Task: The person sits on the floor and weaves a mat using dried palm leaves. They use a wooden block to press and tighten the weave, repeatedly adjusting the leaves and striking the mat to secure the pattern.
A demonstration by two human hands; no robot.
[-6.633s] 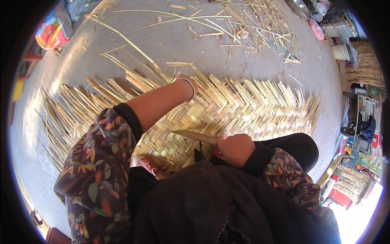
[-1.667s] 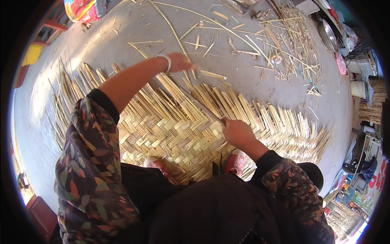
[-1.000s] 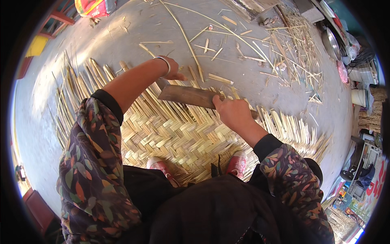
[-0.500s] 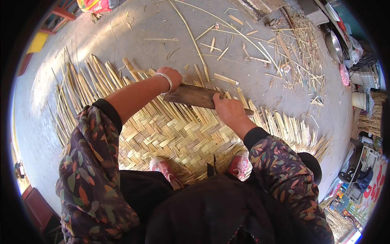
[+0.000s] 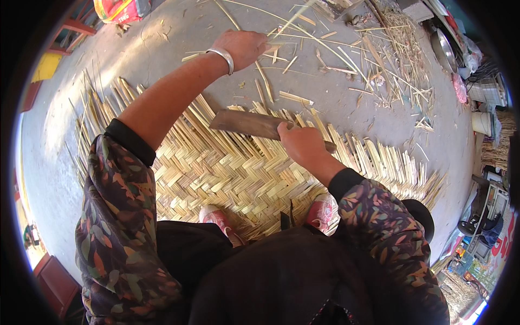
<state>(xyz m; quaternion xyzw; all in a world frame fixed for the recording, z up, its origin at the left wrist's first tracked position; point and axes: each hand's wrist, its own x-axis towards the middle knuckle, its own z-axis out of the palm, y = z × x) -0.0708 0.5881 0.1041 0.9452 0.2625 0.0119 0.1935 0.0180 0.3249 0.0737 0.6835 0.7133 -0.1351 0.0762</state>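
A person stands astride a broad mat of pale yellow, split plant stems (image 5: 227, 176), woven in a herringbone pattern on a grey concrete floor (image 5: 181, 46). The right hand (image 5: 304, 145) grasps a dark brown, flat, broad-bladed tool (image 5: 244, 123) by its narrow end, its wide end directed leftward across the loose stem ends that fringe the mat's far edge; whether tool and stems touch cannot be told.

The left hand (image 5: 241, 49), a silver-coloured bangle (image 5: 223, 57) at its wrist, is raised past the mat's far fringe, fingers bent. A blurred pale strip (image 5: 295, 20) shows beside the fingertips; whether the hand grips it is unclear.

Both forearms emerge from dark, leaf-patterned sleeves with black cuffs (image 5: 130, 142). A red-and-white left shoe (image 5: 215, 218) and its matching right shoe (image 5: 320, 213) rest at the mat's near side.

Cut stems and straw (image 5: 403, 73) litter the ground beyond the mat, toward its right. Farther right of the mat sit a round metal basin (image 5: 444, 50) and a whitish bucket (image 5: 480, 122). A red printed bag (image 5: 122, 10) stands beyond the mat's far left.
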